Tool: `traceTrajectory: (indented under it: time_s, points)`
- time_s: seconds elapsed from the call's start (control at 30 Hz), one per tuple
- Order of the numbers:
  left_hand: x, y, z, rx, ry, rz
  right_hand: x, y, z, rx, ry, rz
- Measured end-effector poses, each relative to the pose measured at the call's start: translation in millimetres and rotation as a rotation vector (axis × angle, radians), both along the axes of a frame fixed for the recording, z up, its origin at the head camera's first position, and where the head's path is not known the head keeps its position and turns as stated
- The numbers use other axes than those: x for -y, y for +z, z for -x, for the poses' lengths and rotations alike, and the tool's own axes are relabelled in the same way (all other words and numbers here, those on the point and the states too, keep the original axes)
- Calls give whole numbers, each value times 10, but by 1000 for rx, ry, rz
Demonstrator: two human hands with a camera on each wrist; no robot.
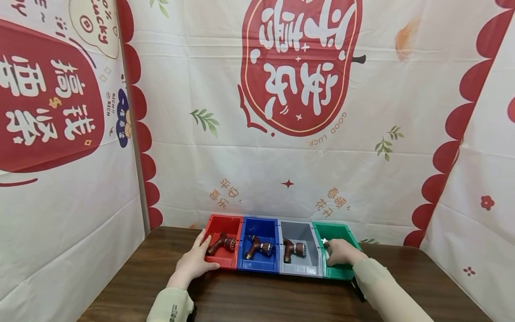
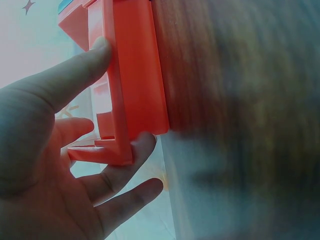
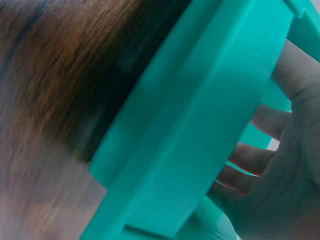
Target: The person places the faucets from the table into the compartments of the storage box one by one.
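Four-colour joined bins stand in a row. My left hand rests at the left front corner of the red bin, thumb on its front rim and fingers spread along its side. A brown tap lies inside that bin. Another brown tap lies in the blue bin, and a third brown tap in the grey bin. My right hand reaches into the green bin, fingers curled around a small silvery-white thing, mostly hidden by the hand.
The bins stand towards the back of a dark wooden table. Behind them hangs a white printed cloth with red decorations, and similar cloths close off the left and right sides.
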State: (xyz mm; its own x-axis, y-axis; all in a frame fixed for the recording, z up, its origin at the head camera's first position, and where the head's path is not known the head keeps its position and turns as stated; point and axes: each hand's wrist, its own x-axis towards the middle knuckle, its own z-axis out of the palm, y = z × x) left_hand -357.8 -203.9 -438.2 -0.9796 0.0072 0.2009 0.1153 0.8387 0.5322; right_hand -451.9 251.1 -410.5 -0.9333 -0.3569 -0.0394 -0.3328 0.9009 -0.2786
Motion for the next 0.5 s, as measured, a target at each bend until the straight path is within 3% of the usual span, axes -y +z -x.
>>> traceTrajectory:
  time_s: [0.5]
  points:
    - [-3, 0, 10, 10, 2, 8, -3, -85, 57, 0, -7, -3]
